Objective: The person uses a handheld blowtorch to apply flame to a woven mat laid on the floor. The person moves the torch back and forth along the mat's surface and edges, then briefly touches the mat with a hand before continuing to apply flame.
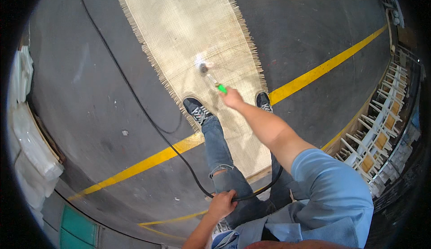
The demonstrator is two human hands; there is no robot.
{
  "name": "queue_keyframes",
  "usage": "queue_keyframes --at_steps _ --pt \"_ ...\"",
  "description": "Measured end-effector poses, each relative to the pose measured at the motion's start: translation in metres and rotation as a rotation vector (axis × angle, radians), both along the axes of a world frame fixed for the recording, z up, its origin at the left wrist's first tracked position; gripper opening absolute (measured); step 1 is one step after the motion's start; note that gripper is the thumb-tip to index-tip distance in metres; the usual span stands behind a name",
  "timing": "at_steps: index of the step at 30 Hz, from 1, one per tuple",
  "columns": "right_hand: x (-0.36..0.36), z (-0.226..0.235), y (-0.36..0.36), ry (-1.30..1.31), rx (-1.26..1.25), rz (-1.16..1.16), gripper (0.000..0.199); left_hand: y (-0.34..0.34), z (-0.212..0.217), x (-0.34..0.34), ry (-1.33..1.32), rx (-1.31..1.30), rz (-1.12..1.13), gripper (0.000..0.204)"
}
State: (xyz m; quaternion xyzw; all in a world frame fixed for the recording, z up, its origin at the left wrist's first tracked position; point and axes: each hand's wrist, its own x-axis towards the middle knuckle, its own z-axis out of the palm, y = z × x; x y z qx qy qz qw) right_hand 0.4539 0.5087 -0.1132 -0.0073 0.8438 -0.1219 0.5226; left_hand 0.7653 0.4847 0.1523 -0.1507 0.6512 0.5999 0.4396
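My right hand [232,98] is closed round the green handle [222,88] of what looks like a gas torch [211,79]. Its metal tube ends in a dark round head [203,68], pointed down over a long beige woven strip [179,20] with frayed edges. A bright white patch shows around the head; whether it is flame or glare I cannot tell. Near my thigh, my left hand [222,205] is wrapped round a black hose [185,161]. From there the hose bends right across my legs and up behind my right arm, where its end is hidden.
My shoes [196,108] stand on and beside the strip. The hose trails over the dark floor [98,132] to the far left. Yellow lines [321,73] cross the floor. Plastic-wrapped white bundles [36,136] are at left, and white slatted pieces [372,127] stand along the right.
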Motion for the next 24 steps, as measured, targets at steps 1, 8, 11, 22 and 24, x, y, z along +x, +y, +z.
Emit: queue_keyframes --at_steps 1,8,11,22,24 --pt "0.018 0.005 -0.024 -0.079 -0.015 0.012 0.042 -0.003 0.001 0.004 0.031 -0.013 0.053 0.037" --pt "0.101 0.057 -0.084 -0.266 -0.223 0.336 0.042 -0.007 -0.002 -0.007 0.176 -0.249 0.217 0.031" --pt "0.080 0.052 -0.070 -0.217 -0.180 0.253 0.042 -0.007 0.004 -0.020 0.162 -0.389 0.216 0.034" --pt "-0.122 0.033 0.108 0.482 0.307 0.052 0.045 0.011 -0.006 -0.015 -0.012 -0.251 0.365 0.022" --pt "-0.167 0.051 0.137 0.671 0.311 -0.021 0.045 0.021 -0.012 -0.011 0.069 -0.250 0.371 0.026"
